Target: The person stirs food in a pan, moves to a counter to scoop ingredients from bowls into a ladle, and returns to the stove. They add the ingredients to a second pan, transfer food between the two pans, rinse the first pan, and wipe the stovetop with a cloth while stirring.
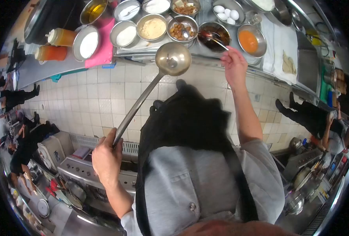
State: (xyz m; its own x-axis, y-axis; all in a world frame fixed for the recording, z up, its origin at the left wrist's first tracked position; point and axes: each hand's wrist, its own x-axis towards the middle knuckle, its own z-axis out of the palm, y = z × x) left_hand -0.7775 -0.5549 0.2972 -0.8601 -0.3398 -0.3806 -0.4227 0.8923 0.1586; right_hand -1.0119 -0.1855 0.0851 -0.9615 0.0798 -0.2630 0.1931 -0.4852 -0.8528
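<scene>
My left hand (pixel 107 160) is closed around the end of a long-handled metal ladle (pixel 140 101). The ladle's round bowl is held out just in front of the counter edge, with a little liquid or a reflection inside. Between the fingers of my right hand (pixel 236 66) is the handle of a spoon (pixel 219 43), whose far end dips into a metal bowl of dark sauce (pixel 226 30). Right of that sits a bowl of orange liquid (pixel 249 41). To its left is a bowl of brown chunks (pixel 177 30) with a spoon in it.
Along the counter stand bowls of white powder (pixel 88 44), beige powder (pixel 152 28) and eggs (pixel 226 15), plus squeeze bottles (pixel 51 53). A white cloth (pixel 276 51) lies at right. Stoves (pixel 76 169) are behind me. Other people (pixel 320 118) stand at both sides.
</scene>
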